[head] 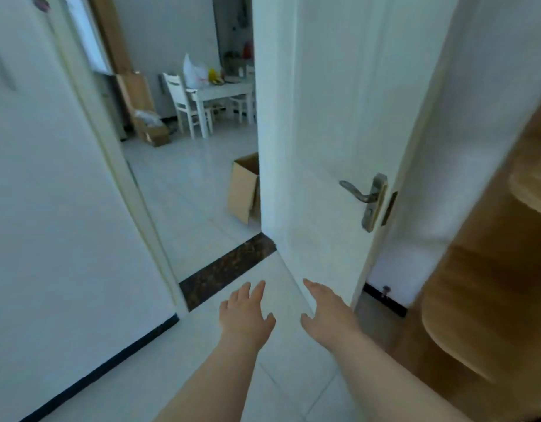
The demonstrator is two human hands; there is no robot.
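Note:
A white door (330,123) stands open inward on the right of a doorway, with a metal lever handle (362,193) on its near face. My left hand (246,315) and my right hand (330,313) reach forward side by side over the pale tiled floor, palms down, fingers straight and spread. Both hold nothing. My right hand lies low in front of the door's bottom edge, well below the handle. A dark stone threshold strip (229,266) crosses the doorway just beyond my fingertips.
A white wall (49,208) with a black skirting bounds the left. Wooden rounded shelves (491,300) stand at the right. Past the doorway lie a cardboard box (243,187) on the floor, more boxes (150,129) by the wall, and a white table (223,89) with chairs.

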